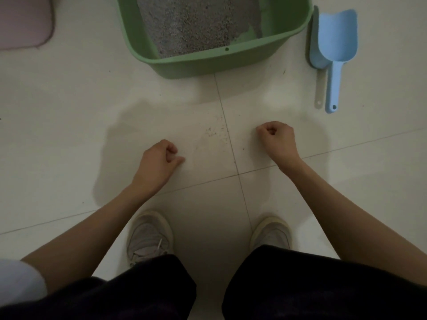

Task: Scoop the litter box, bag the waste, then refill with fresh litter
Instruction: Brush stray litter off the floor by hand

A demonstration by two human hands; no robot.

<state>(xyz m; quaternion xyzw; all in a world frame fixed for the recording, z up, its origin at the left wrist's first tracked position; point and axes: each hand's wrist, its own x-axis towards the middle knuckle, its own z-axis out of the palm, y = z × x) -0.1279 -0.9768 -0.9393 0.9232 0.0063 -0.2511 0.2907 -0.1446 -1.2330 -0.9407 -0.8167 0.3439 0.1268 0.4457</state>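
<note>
A green litter box (198, 63) stands on the tiled floor at the top centre, with grey litter (196, 21) in it and a bare patch at its right side. To the right of it lies a blue scoop (335, 49), handle toward me, resting over a second grey scoop (320, 88). My left hand (157, 163) hovers over the floor below the box, fingers curled in and holding nothing. My right hand (278, 139) is a loose fist further right, also holding nothing, well short of the scoop handle.
A pink mat (25, 21) lies at the top left. A few litter grains (215, 132) are scattered on the tile between my hands. My two grey shoes (150, 236) stand below, with dark trousers at the bottom.
</note>
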